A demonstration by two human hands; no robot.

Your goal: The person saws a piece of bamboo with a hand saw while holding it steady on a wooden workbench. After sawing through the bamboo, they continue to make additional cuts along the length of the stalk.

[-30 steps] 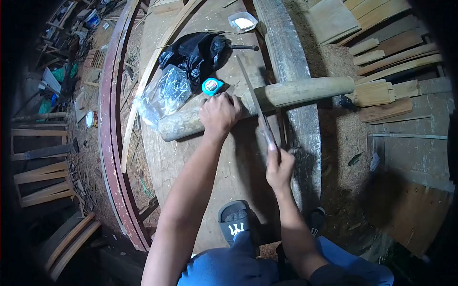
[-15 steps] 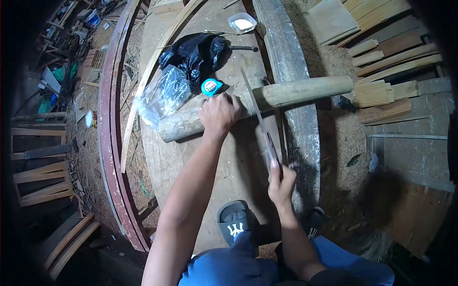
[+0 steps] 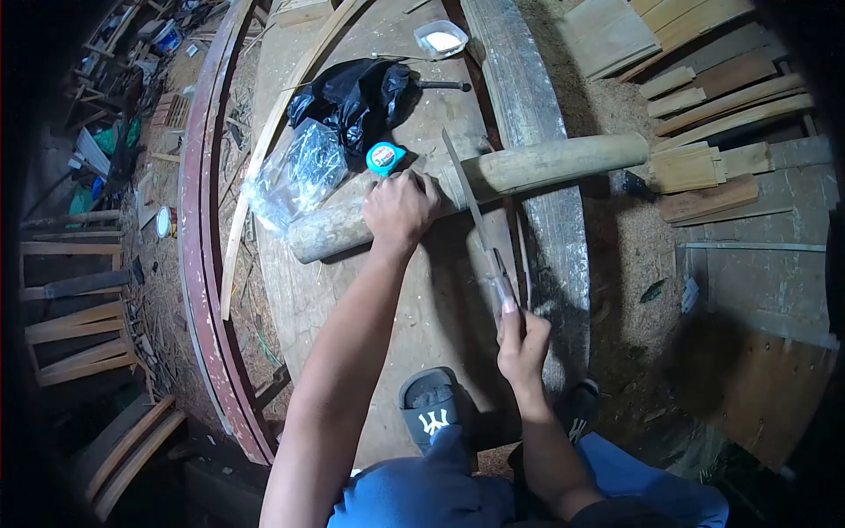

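Observation:
A round wooden log (image 3: 563, 165) lies crosswise on the wooden bench, over a gap between its boards. My left hand (image 3: 400, 209) is closed over the top of the log, left of its middle. In my right hand (image 3: 523, 345) is the handle of a hand saw (image 3: 471, 195), thumb laid along it. The saw's narrow blade crosses the log just right of my left hand, its tip pointing away from me. Whether the teeth sit in a cut cannot be made out. A turquoise tape measure (image 3: 384, 157) sits just beyond my left knuckles.
Behind the log are a clear plastic bag (image 3: 304, 172), a black plastic bag (image 3: 343, 97), a dark rod (image 3: 442, 85) and a clear tub (image 3: 440, 39) with white contents. My sandalled foot (image 3: 429, 407) rests on the bench. Wood pieces (image 3: 687, 167) lie to the right.
The saw and my right hand have shifted slightly toward me across the log. My left hand keeps its place on the log. The whole view has drifted a little.

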